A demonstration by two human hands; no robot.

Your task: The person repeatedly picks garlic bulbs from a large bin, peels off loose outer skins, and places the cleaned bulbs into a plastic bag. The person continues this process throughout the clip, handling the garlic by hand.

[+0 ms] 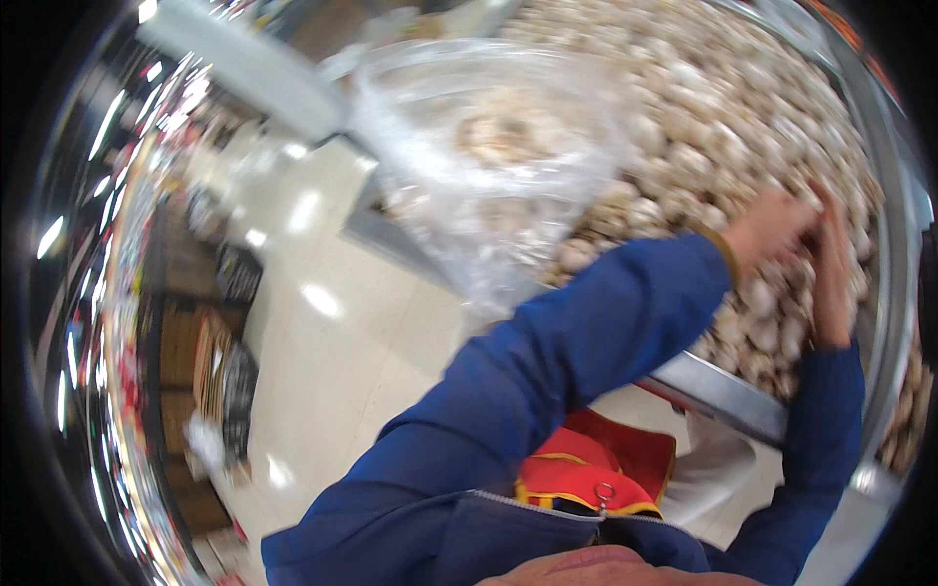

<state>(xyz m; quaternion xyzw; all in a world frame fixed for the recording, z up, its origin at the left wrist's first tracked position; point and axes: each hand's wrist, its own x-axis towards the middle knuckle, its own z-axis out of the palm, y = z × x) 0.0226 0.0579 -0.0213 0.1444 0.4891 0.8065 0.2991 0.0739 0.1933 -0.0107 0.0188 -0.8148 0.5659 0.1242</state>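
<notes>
Both my hands are together over a broad heap of whitish garlic bulbs, near the bin's right side. My left hand reaches in from the left with its fingers curled inward; what they close on, if anything, is hidden. Beside it, my right hand stands edge-on, its fingers stretched out and meeting the left fingertips. Motion blur softens both hands. Loose bulbs lie right below and between my wrists.
A large clear plastic bag with pale garlic inside lies on the heap's left part. The metal bin rim runs along the near side. Shelves with cartons stand at the left, across a shiny tiled floor.
</notes>
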